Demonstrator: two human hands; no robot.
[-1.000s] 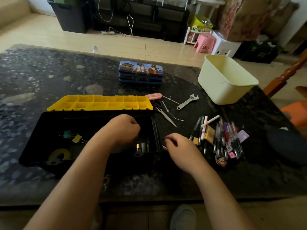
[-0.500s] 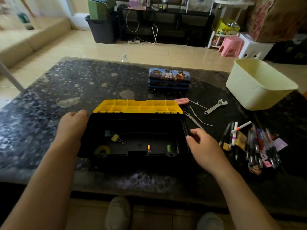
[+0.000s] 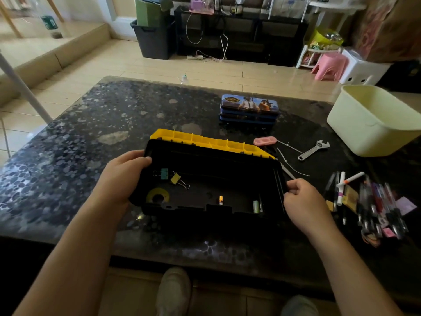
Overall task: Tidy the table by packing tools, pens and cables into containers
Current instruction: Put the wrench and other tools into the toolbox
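A black toolbox [image 3: 227, 176] with a yellow compartment tray [image 3: 205, 141] behind it sits tilted on the dark stone table [image 3: 91, 133]. My left hand [image 3: 120, 176] grips its left end, thumb over the rim. My right hand [image 3: 303, 199] grips its right end. Inside lie two binder clips [image 3: 172, 176], a yellow tape roll [image 3: 157, 195] and small batteries [image 3: 256, 206]. A heap of pens [image 3: 373, 201] lies to the right. A silver wrench [image 3: 313, 150], white cable ties [image 3: 290, 163] and a pink case [image 3: 265, 140] lie behind.
A cream plastic bin [image 3: 373, 124] stands at the table's right rear. A stack of printed pencil tins [image 3: 249, 108] sits behind the toolbox. Past the table's far edge are floor, a black crate and a pink stool.
My left hand came out of the toolbox and took its left end; my right hand took the right end. The box is now tilted and shifted, lifted at one side.
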